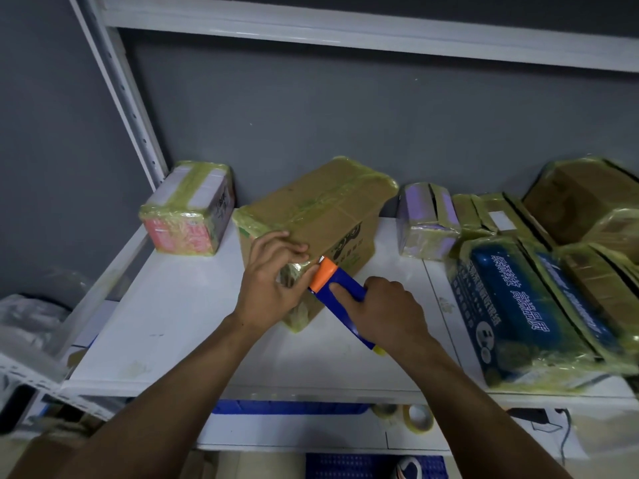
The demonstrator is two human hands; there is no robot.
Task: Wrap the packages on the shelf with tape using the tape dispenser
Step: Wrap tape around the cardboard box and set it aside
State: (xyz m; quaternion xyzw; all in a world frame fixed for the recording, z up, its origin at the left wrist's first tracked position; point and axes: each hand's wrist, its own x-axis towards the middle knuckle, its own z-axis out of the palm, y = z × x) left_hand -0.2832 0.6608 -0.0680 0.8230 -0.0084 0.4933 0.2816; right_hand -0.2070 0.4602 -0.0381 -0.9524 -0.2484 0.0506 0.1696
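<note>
Blue-orange tape dispenser (340,293) against taped carton (321,216)

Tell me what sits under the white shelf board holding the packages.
Tape rolls and a flat blue thing show on the lower level below the shelf board; the board and the forearms cover everything farther back.
</note>
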